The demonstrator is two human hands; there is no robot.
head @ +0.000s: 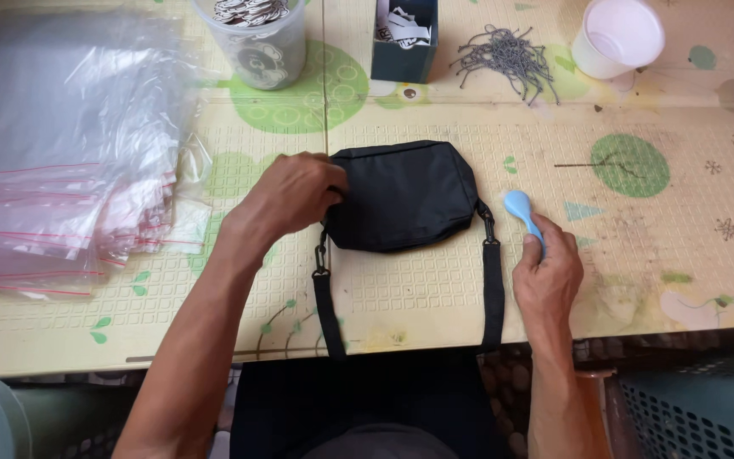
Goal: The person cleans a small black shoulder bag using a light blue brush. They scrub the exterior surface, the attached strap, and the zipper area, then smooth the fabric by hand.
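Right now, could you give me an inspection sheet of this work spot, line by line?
Surface: pale patterned mat with green spots, covering the table.
Job's things: black pouch lying flat, its black strap clipped at both ends and hanging over the near edge; light blue tool.
Clutter: stack of clear zip bags at left; clear tub of round badges; dark box of paper tags; pile of grey strings; white cup.
Hands: left hand grips the pouch's left end; right hand holds the blue tool.
Cables: nothing seen.
Surroundings: teal basket lower right.
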